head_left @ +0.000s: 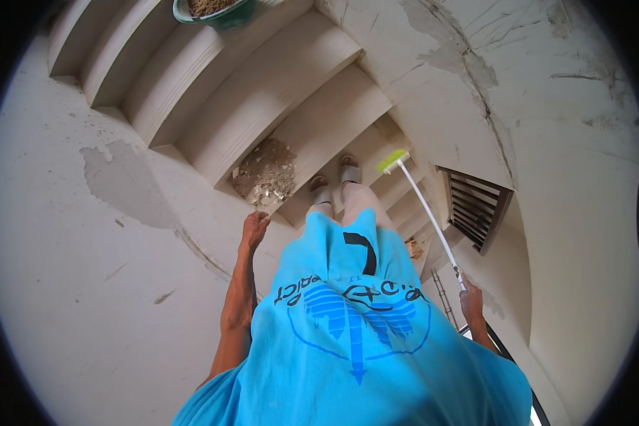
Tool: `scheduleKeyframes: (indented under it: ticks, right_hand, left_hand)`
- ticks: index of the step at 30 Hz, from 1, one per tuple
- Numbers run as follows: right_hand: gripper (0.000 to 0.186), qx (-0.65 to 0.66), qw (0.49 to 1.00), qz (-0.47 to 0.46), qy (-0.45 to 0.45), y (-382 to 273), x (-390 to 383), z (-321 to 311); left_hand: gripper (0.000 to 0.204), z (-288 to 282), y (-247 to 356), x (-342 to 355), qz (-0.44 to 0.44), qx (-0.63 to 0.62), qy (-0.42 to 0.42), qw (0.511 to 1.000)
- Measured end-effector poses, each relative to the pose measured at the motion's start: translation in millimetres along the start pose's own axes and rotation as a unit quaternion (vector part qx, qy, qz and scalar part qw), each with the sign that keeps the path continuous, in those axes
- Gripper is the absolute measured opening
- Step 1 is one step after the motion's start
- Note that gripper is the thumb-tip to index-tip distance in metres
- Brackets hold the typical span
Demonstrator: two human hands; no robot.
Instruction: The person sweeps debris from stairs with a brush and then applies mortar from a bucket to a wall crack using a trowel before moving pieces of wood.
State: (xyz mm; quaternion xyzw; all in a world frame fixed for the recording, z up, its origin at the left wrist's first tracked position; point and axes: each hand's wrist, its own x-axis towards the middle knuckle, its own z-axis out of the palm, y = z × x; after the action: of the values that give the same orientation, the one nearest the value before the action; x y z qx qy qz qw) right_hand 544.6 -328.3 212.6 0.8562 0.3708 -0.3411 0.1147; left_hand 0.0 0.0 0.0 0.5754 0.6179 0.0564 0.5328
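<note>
At four o'clock the right hand [470, 298] closes round a smooth white-poled broom [429, 206], its fringed green head at two. The left hand [254, 228], at nine, curls near crumbly rubble [266, 169]; whether it pinches anything cannot be told. The upper edge crops a green basin [236, 15] at eleven.

worksite stairwell: steps [263, 85], rubble [266, 172], patchy walls [124, 181]

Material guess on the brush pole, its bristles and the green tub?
Pole: coated metal or plastic, can't tell which; smooth, uniformly white, straight.
Bristles: likely synthetic fibre, going by the vivid lime-green colour.
Tub: probably plastic; smooth, evenly green, rounded wall, though partly out of frame.
</note>
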Motion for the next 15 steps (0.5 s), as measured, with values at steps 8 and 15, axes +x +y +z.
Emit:
scheduleKeyframes:
  ticks: [8,15]
  right_hand:
    - [0.063,0.261,0.956,-0.104,0.083,-91.7,94.0,24.3]
    - [0.064,0.044,0.997,-0.058,0.032,-85.3,114.1,40.0]
  left_hand:
    - [0.034,0.0,0.0,5.8,0.050,0.073,-0.016,0.996]
    - [0.036,-19.8,29.0,5.9,-0.001,-0.009,0.007,1.000]
